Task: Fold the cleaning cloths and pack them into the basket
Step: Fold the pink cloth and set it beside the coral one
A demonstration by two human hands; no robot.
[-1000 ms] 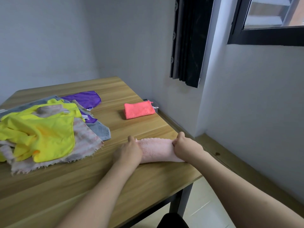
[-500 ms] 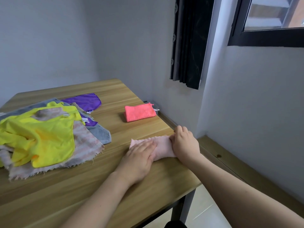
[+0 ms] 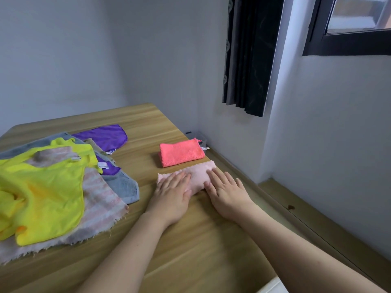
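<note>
two flat hands, left hand (image 3: 172, 192) and right hand (image 3: 226, 190), are pressed with straight fingers on the folded pink cloth (image 3: 195, 174) on the desk (image 3: 190, 250), beside the coral cloth (image 3: 182, 152)

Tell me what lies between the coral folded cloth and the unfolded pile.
Only bare wooden table shows between the coral folded cloth and the unfolded pile, in the head view.

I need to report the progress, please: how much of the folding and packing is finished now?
Done: one coral-red microfibre cloth lies folded on the wooden table. In hand: the left hand and right hand press flat on a pale pink fluffy cloth, already folded small. Left: the loose pile of yellow, striped, grey and purple cloths is unfolded. No basket is in view, so nothing looks packed.
</note>
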